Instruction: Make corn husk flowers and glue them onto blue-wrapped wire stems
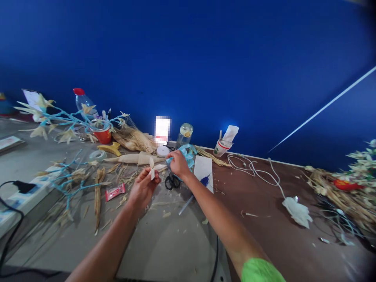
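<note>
My left hand (143,188) is closed in a pinch on a small pale corn-husk flower (152,169) held above the table. My right hand (178,164) is closed on a strip of light blue ribbon (187,153), which curls up behind its fingers. Black scissors (172,181) lie on the table just below and between the two hands. A white sheet of paper (203,169) with a blue mark lies right of my right wrist.
Blue-wrapped branches with husk flowers (66,119) rise from a red pot (102,136). Dried husks (133,140), a tape roll (98,155), a glass jar (184,134), a paper cup (221,147), a white cable (258,172) and a pink wrapper (115,192) litter the table. More husk flowers (346,188) lie right.
</note>
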`<state>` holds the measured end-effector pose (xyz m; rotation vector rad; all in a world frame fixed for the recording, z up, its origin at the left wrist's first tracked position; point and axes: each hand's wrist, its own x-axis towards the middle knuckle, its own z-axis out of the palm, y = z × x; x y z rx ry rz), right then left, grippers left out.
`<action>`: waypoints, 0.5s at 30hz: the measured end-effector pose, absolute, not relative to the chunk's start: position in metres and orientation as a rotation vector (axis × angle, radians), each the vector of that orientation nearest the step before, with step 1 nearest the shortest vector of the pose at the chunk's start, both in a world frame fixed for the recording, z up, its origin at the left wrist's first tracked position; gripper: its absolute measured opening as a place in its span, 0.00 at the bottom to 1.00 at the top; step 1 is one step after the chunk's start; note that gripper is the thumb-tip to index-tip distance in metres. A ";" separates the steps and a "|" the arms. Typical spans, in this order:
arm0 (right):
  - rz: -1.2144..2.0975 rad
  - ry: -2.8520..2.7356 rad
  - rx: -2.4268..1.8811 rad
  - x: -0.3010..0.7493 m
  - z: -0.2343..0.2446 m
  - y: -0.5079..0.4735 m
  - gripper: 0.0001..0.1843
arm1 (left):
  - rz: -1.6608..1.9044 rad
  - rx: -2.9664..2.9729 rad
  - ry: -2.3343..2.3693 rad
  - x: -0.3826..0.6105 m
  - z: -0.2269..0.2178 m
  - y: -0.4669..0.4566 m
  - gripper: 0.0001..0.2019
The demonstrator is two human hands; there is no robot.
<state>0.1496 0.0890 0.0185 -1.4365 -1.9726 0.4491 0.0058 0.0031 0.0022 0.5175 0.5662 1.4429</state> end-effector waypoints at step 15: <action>0.355 -2.324 -1.480 0.093 0.015 0.113 0.15 | 1.400 0.539 0.555 0.008 0.008 -0.003 0.11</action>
